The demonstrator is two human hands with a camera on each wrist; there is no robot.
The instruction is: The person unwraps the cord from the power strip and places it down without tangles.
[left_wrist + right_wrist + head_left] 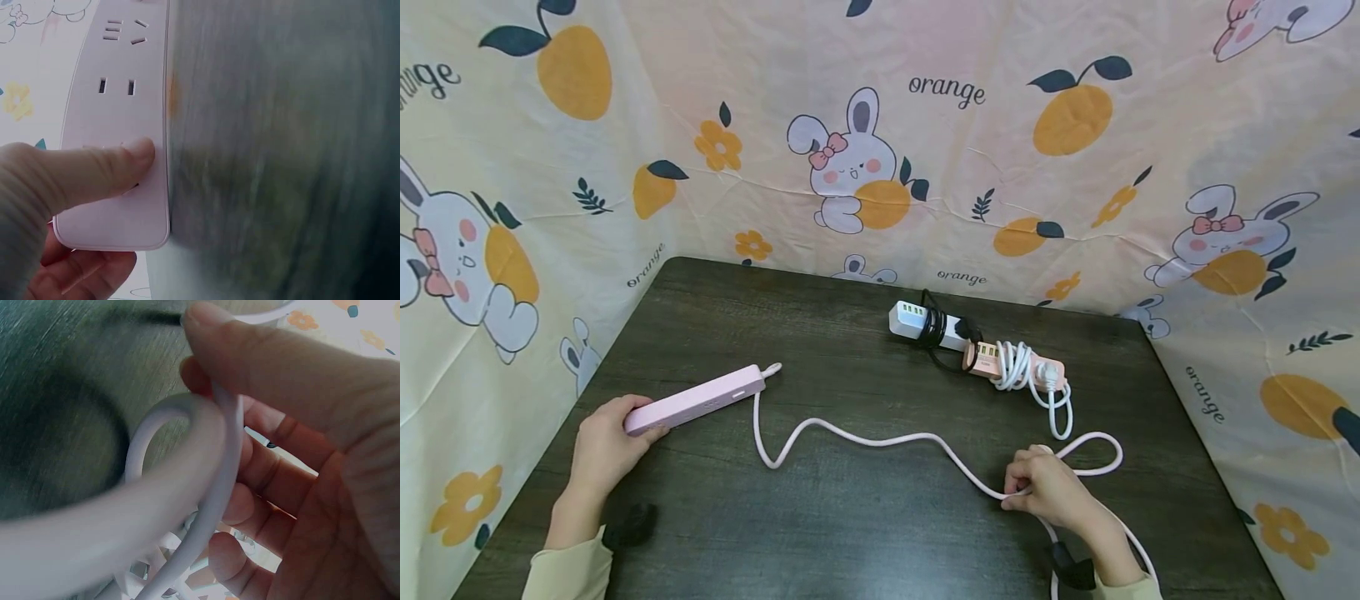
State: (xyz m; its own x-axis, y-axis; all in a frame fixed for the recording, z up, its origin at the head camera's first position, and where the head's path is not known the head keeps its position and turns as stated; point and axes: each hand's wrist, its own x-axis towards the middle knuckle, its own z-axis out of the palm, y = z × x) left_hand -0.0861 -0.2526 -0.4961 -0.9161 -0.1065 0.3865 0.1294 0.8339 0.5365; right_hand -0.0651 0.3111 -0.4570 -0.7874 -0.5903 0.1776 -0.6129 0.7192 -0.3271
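pink power strip lies gripped in closed left fingers; right fingers pinch its unwound cord. beyond them, white strip and orange strip look wrapped; this cord seems left to wind.

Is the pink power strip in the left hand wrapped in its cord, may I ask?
No, the cord runs from one end of the pink power strip across the table to the right hand.

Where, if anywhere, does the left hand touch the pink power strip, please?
Touching: the left wrist view shows the left hand gripping the strip, thumb across.
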